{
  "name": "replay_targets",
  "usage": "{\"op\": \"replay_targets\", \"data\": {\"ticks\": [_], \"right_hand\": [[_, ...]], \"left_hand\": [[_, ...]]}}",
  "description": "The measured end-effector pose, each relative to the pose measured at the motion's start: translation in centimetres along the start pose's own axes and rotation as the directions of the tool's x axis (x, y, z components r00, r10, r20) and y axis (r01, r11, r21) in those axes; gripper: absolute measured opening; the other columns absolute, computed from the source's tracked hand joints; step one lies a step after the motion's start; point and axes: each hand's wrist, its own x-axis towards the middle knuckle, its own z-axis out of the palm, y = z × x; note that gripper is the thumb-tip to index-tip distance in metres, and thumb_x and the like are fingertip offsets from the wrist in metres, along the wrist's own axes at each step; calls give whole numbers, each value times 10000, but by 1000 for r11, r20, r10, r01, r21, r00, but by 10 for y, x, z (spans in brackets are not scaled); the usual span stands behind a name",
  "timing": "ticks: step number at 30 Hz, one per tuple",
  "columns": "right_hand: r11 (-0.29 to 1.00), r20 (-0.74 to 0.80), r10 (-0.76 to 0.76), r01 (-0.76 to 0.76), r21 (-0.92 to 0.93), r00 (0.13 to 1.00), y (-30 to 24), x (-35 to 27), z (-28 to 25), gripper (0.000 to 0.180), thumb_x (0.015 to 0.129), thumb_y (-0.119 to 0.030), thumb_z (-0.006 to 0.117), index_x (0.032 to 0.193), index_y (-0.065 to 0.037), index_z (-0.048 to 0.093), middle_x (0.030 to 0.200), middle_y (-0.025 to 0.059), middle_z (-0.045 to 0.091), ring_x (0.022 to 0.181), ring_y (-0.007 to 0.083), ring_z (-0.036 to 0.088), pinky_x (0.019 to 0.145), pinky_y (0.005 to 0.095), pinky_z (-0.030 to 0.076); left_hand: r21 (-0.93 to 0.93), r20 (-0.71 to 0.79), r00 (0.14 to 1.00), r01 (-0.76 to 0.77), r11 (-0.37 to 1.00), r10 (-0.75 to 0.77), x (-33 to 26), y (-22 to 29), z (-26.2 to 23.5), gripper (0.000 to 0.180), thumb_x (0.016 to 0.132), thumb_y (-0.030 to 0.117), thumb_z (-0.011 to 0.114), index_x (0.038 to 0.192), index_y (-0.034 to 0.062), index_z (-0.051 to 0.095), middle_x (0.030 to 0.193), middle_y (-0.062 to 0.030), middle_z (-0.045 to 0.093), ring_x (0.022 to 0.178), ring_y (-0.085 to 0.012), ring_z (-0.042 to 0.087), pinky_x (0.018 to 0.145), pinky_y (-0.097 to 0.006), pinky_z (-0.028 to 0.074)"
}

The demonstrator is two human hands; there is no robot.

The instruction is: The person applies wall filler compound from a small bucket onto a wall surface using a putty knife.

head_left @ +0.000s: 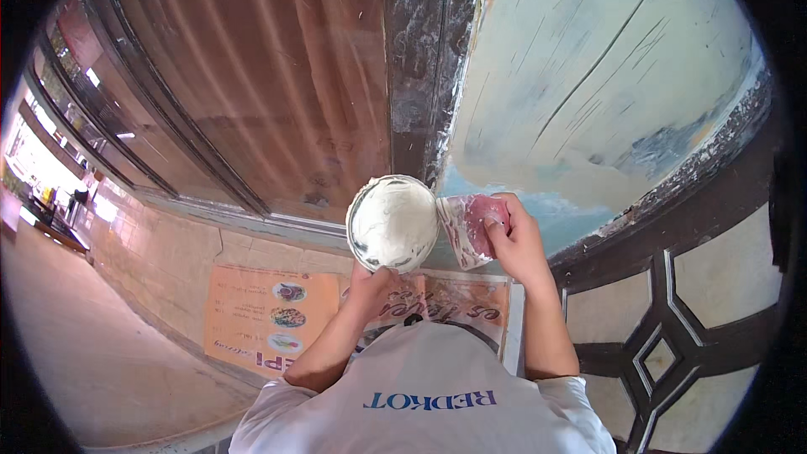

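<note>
At the far left of the frame, a bright gap shows beyond a pale floor [126, 319], and the upper left is filled by a brown glazed panel [277, 59] with soft vertical folds. Below it, left of centre, lies an orange printed sheet [244, 311]; its pictures show plates of food. The left hand [372, 287], just below the centre, is closed on the near side of a round bowl [359, 252], thumb by the rim; its other fingers are mostly hidden underneath. The bowl sits mid-frame, well filled with white paste [393, 217]. Just right of it, the right hand [521, 244] pinches a flat reddish spreader [476, 231], thumb on top, fingers mostly behind, the pale left edge smeared; whether that edge touches the bowl I cannot tell. A dark post [412, 59] stands above, and the wall panel [588, 50] spreads over the upper right. Much of it looks already coated pale, but long dark scratches, bluish patches and ragged borders suggest the covering is only partial, with plenty of paste left. A dark-framed door [706, 319] fills the lower right.
</note>
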Motion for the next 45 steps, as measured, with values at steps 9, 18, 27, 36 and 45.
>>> {"op": "replay_targets", "data": {"ticks": [9, 18, 27, 36, 45], "right_hand": [[997, -50, -27, 24, -73, 998, -8, -4, -1, 239, 821, -72, 568, 1056, -25, 563, 668, 144, 595, 564, 193, 562, 583, 307, 458], [996, -52, 8, -12, -84, 999, -5, -6, -9, 231, 822, -84, 557, 1045, -28, 571, 658, 163, 593, 563, 269, 583, 577, 338, 464], [975, -127, -160, 136, -178, 979, -8, -18, -26, 219, 822, -27, 546, 1039, -19, 573, 695, 135, 608, 555, 206, 574, 549, 307, 449], [896, 86, -279, 291, -335, 956, -20, -49, -50, 272, 814, -85, 590, 1085, -65, 595, 813, 165, 647, 741, 365, 636, 648, 408, 504], [885, 153, -198, 244, -396, 968, -3, -49, -79, 229, 867, -165, 551, 1083, -96, 580, 759, 150, 642, 707, 353, 634, 632, 426, 492]], "left_hand": [[457, 99, 971, -241, 856, 220, 2, -1, 0, 590, 737, -86, 500, 1313, 19, 433, 1219, -73, 539, 1089, -161, 515, 911, -289, 421], [577, 162, 962, -272, 770, 218, 2, -15, -1, 413, 792, -76, 489, 1195, 7, 519, 1070, -33, 586, 891, -119, 552, 762, -275, 464], [584, 255, 966, -182, 791, 34, -7, 2, 43, 434, 730, -99, 482, 1152, -30, 552, 1125, -108, 586, 1059, -215, 545, 944, -320, 410], [534, 79, 990, -140, 834, 115, -6, -42, 69, 612, 748, -60, 551, 1334, -21, 379, 1303, -116, 483, 1212, -200, 454, 1026, -326, 357], [199, 22, 999, 21, 980, -26, -14, -64, 113, 641, 771, -68, 501, 1368, 51, 297, 1252, -99, 495, 1100, -181, 518, 892, -296, 458]]}}
